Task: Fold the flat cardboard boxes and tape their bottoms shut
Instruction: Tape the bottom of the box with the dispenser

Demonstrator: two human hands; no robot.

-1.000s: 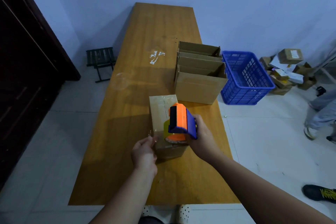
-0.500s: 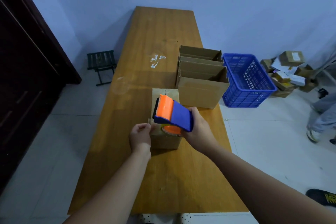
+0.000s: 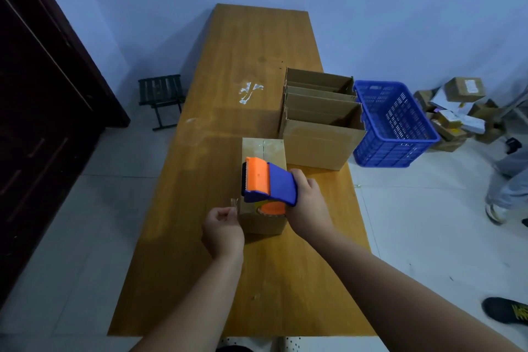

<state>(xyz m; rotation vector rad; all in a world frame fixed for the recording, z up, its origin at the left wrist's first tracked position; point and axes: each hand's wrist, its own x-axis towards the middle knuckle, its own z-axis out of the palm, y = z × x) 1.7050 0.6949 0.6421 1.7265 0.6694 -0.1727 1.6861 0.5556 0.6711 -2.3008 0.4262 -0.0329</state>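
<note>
Cardboard, folded and closed face up, your small box (image 3: 264, 148) sat on the worktop (image 3: 257, 66) towards its right edge, just near of the open folded boxes (image 3: 317, 134). Clear tape showed across its far end. Your right hand (image 3: 307, 203) was clenched round the handle of the orange and blue tape dispenser (image 3: 268, 184), held over the box's near half. Your left hand (image 3: 223, 230), at the box's near left corner, had its fingers pinching the loose tape end (image 3: 234, 203).

That free strip was the risk. With slack between your fingers and the roll, it could have curled back and stuck to itself or to your skin. Neither hand was steadying the light box, so a pull could have dragged it and laid the tape off the seam.
</note>
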